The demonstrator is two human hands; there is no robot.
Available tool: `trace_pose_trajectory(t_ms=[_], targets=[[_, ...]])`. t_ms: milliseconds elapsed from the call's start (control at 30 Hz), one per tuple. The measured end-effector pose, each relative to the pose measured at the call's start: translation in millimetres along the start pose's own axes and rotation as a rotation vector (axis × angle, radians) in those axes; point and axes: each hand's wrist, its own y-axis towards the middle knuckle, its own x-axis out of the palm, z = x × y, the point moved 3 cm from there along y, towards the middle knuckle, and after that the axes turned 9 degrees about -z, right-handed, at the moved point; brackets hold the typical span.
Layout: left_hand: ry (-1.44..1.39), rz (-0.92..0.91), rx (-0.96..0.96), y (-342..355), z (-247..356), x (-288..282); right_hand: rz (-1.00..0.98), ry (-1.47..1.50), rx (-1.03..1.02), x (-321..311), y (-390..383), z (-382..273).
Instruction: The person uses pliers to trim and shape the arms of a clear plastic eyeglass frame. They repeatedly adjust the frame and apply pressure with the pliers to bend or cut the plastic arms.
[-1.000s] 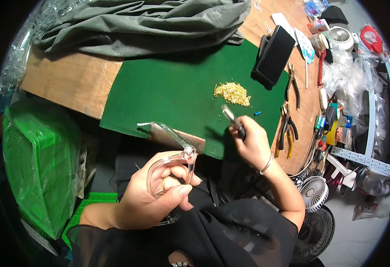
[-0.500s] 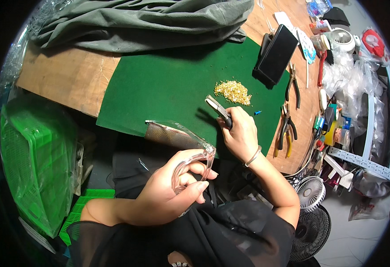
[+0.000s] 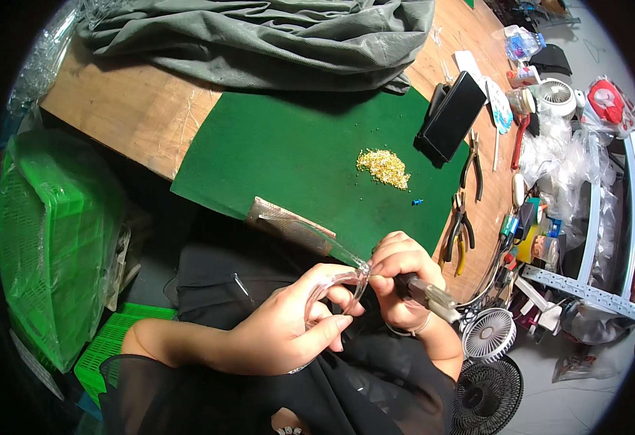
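Observation:
My left hand point(image 3: 293, 321) is closed around a clear, faintly pink eyeglass frame point(image 3: 323, 285), held just off the near edge of the green mat. One thin temple arm point(image 3: 316, 230) reaches out from its hinge corner toward the mat. My right hand point(image 3: 403, 279) meets that corner, with thumb and fingertips pinched there; what lies between them is too small to make out. Tucked in the same hand are pliers point(image 3: 430, 296), jaws aimed away to the right. Beyond the hands, a heap of tiny gold-coloured parts point(image 3: 383, 170) lies on the mat, near a small blue piece point(image 3: 417, 202).
The green mat point(image 3: 274, 156) covers part of a wooden table point(image 3: 125, 109). A black phone-like slab point(image 3: 454, 116) leans at its right, with two more pliers point(image 3: 459, 232) nearby. Grey cloth point(image 3: 259, 47) is bunched at the back. Green crates point(image 3: 63, 246) stand left; fans point(image 3: 488, 335) stand right.
My right hand has come back from beside the gold heap to the frame's hinge corner. Its pliers have swung from pointing at the mat to pointing right. The left hand keeps the eyeglass frame.

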Motion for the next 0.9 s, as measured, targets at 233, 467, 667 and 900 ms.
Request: trace_pose_trajectory(t_ms=[233,467,667,900], targets=[[0.085,-0.088,0.014,0,-5,2,0.098,0.071,-0.186,4,-8,11],[0.315,-0.138,0.017,-3,5,3,0.042,0.034,-0.164,0,-10,2],[0.324,-0.142,0.008,-4,7,4,0.034,-0.009,-0.125,-1,-11,-4],[0.157,-0.17,-0.052,-4,2,5,0.042,-0.071,-0.109,-1,-14,-8]])
